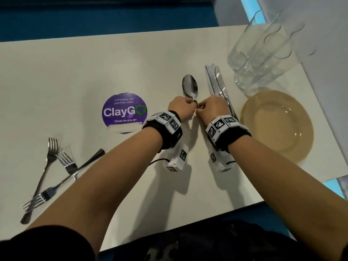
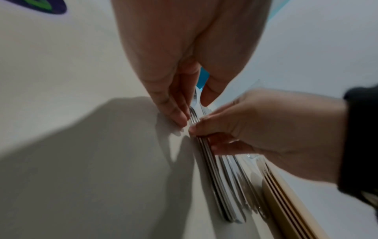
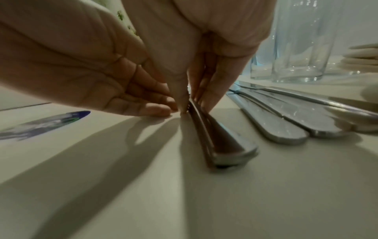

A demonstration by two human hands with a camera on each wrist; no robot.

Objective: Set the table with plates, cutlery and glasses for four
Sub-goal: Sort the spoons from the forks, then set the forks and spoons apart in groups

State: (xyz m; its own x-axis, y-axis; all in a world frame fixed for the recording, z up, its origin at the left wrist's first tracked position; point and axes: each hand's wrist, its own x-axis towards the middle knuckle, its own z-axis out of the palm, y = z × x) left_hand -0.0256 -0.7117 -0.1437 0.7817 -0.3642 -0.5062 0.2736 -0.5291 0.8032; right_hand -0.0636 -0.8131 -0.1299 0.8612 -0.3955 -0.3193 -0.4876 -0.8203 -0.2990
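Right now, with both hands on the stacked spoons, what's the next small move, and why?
Probably peel the top spoon off the spoon stack. The left hand and right hand pinch its nested handles on the table, while the forks already lie spread out.

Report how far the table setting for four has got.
Done: nothing is laid as a place setting yet.

In hand: the left hand and right hand pinch the handles of the stacked spoons.

Left: the plates are still stacked, the glasses clustered, the knives bunched and the forks loose.
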